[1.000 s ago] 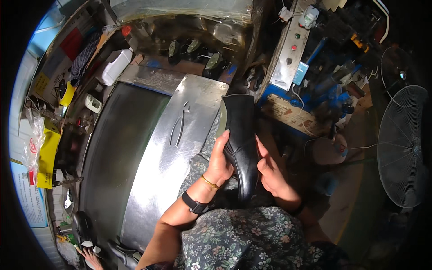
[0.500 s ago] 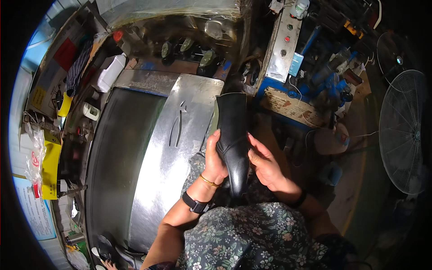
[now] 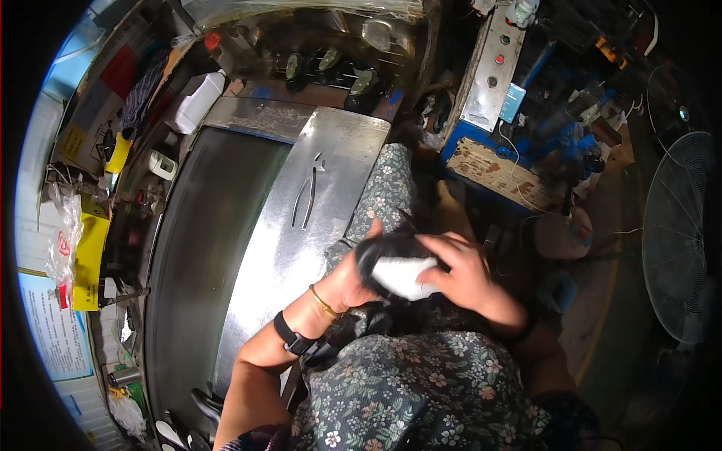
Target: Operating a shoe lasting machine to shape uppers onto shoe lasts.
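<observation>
Above my lap, both hands hold a black leather shoe upper (image 3: 368,259), blurred by motion. A white inner or underside face (image 3: 406,276) shows on it; which one I cannot tell. My left hand (image 3: 350,282) is wrapped round its left side, the thumb pointing up. On the right, my right hand (image 3: 466,274) curves over the top edge, fingers on the black part and thumb against the white face. A slim pair of metal pliers (image 3: 307,197) lies on the shiny metal plate (image 3: 278,289) left of my hands.
A dark conveyor belt (image 3: 207,263) runs beyond the plate. Several black shoes on green lasts (image 3: 365,90) stand at the far end. A control box (image 3: 490,68) with buttons rises far right, above a blue-framed machine (image 3: 492,173). One fan (image 3: 678,240) stands at the right edge.
The shoe upper was upright, with its smooth black side showing; now it is tipped and turned, showing the white face. My right hand has moved over its top. The whole view has shifted slightly.
</observation>
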Demonstrator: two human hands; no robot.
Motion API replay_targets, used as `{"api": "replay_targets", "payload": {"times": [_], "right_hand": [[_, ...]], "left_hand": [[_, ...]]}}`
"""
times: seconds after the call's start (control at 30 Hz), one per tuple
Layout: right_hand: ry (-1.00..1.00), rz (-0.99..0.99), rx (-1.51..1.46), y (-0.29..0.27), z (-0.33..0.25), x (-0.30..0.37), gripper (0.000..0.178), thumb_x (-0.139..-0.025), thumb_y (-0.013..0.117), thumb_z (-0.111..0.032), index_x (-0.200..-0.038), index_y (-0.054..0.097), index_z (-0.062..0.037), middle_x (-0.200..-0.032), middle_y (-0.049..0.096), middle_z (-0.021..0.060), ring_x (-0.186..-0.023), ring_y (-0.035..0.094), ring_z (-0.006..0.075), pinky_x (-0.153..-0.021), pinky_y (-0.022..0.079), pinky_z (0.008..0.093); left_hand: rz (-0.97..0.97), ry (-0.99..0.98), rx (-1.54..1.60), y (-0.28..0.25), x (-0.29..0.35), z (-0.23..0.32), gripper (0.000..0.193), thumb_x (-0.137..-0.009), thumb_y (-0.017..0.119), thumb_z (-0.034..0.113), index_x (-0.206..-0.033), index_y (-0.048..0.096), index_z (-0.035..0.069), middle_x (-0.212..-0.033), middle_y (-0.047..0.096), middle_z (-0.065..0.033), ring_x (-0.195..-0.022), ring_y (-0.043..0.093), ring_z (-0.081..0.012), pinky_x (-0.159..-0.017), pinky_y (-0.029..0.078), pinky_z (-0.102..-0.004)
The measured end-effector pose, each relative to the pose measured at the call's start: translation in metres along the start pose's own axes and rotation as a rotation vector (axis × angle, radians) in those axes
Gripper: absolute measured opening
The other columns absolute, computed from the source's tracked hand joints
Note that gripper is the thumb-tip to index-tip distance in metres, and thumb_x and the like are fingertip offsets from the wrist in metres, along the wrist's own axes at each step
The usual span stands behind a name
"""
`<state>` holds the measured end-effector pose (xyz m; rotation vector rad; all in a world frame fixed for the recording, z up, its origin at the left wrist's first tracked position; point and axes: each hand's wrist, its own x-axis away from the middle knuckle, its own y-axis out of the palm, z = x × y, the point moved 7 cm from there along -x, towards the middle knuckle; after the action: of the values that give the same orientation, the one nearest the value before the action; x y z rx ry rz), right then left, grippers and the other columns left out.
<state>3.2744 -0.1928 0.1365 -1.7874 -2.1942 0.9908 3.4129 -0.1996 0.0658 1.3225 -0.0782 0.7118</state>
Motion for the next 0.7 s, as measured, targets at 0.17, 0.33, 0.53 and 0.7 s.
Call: {"api": "replay_targets", "payload": {"times": [0.17, 0.33, 0.53, 0.7], "right_hand": [[0.469, 0.128, -0.427, 0.052, 0.105, 0.016, 0.024, -0.097, 0.060, -0.011, -0.116, 0.066, 0.0025, -0.101, 0.070, 0.0039, -0.091, 0.061, 0.0100, -0.081, 0.050, 0.0267], [0.302, 0.056, -0.014, 0.029, 0.132, 0.008, 0.028, -0.100, 0.048, -0.014, -0.115, 0.063, 0.0039, -0.102, 0.069, 0.0189, -0.094, 0.067, 0.0274, -0.084, 0.051, 0.0368], [0.321, -0.254, 0.117, 0.032, 0.153, -0.027, 0.024, -0.088, 0.051, -0.006, -0.106, 0.062, 0.0046, -0.087, 0.064, 0.0177, -0.083, 0.064, 0.0256, -0.077, 0.050, 0.0354], [0.250, -0.311, 0.256, 0.035, 0.167, -0.038, 0.027, -0.078, 0.052, 0.000, -0.103, 0.061, 0.0046, -0.088, 0.064, 0.0172, -0.082, 0.063, 0.0221, -0.075, 0.048, 0.0326]], "left_hand": [[0.568, 0.454, -1.179, -0.064, 0.011, 0.013, 0.078, -0.090, 0.052, 0.065, -0.134, 0.051, 0.000, -0.126, 0.062, -0.0151, -0.115, 0.060, -0.0282, -0.096, 0.047, -0.0405], [0.535, 0.661, -0.849, -0.051, -0.029, 0.040, 0.081, -0.079, 0.072, 0.056, -0.126, 0.051, -0.006, -0.116, 0.063, -0.0183, -0.106, 0.061, -0.0272, -0.092, 0.048, -0.0369], [0.345, 0.754, -0.453, -0.059, -0.053, 0.027, 0.048, -0.081, 0.072, 0.024, -0.121, 0.055, 0.004, -0.103, 0.065, -0.0050, -0.093, 0.061, -0.0139, -0.083, 0.050, -0.0292], [0.298, 0.745, -0.327, -0.075, -0.062, 0.028, 0.044, -0.080, 0.070, 0.018, -0.119, 0.053, 0.005, -0.102, 0.063, -0.0040, -0.090, 0.060, -0.0118, -0.077, 0.051, -0.0278]]}}
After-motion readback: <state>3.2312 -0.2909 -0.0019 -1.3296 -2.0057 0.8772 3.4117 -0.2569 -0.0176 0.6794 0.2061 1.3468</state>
